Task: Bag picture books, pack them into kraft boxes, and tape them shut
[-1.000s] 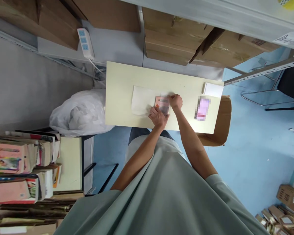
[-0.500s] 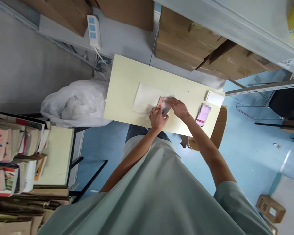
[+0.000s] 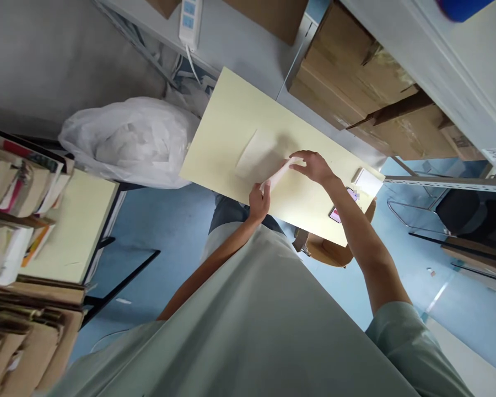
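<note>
A pale yellow table (image 3: 231, 110) stands in front of me. On it lies a white paper sheet (image 3: 258, 155). Both hands hold a thin flat item (image 3: 280, 175), seen edge-on and lifted off the table just right of the sheet. My left hand (image 3: 259, 202) pinches its near end. My right hand (image 3: 314, 165) grips its far end with curled fingers. Whether this is the pink booklet seen earlier I cannot tell.
A phone (image 3: 342, 207) and a white pad (image 3: 367, 182) lie at the table's right end. A white plastic bag (image 3: 128, 140) sits left of the table, cardboard boxes (image 3: 355, 82) behind it, book stacks (image 3: 12, 187) at far left, a power strip (image 3: 189, 19) above.
The flat item has been lifted off the white sheet and tilted on edge between both hands. My head has turned, so the table now sits slanted in view.
</note>
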`<state>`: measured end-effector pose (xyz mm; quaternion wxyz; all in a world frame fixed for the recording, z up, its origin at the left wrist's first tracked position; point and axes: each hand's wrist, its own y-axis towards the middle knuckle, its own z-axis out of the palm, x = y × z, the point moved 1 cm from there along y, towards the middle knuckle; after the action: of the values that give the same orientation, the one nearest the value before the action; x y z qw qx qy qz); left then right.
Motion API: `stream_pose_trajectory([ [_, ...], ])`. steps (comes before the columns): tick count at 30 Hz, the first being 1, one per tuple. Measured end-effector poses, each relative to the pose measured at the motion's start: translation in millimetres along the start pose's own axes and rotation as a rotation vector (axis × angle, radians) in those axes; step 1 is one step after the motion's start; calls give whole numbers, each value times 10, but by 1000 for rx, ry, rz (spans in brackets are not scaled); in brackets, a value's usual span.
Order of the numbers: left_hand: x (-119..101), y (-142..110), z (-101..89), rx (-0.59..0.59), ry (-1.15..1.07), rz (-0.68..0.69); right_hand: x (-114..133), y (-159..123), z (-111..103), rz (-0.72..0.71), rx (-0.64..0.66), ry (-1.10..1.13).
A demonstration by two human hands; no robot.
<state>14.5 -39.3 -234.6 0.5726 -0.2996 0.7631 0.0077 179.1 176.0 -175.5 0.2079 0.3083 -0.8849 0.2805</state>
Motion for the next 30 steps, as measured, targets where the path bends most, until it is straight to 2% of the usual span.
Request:
stream_pose_trajectory([
  [3,20,-5,-36,-46,-48,-94,69,251,55,23,-36,69],
  [6,61,-16,-84,-47,-54,-147,149,493,198,37,-98,81],
  [9,125,11,-145,-19,20,-185,257,698,398,102,-145,22],
  [13,187,173,-224,44,183,-252,393,887,662,239,-164,-63],
  [17,179,361,-289,129,278,-317,429,975,809,351,-171,-75],
  [20,135,436,-385,163,399,-338,428,969,841,352,-192,-66],
  [23,78,490,-552,84,491,-360,452,830,851,321,-285,-37],
  [25,35,552,-664,-17,472,-280,473,636,881,309,-415,7],
  [26,14,596,-704,-43,453,-187,481,513,913,315,-493,43],
  [28,-17,707,-738,-17,434,54,487,247,1025,369,-602,150],
  [30,-20,835,-716,69,447,249,495,7,1191,442,-618,285],
])
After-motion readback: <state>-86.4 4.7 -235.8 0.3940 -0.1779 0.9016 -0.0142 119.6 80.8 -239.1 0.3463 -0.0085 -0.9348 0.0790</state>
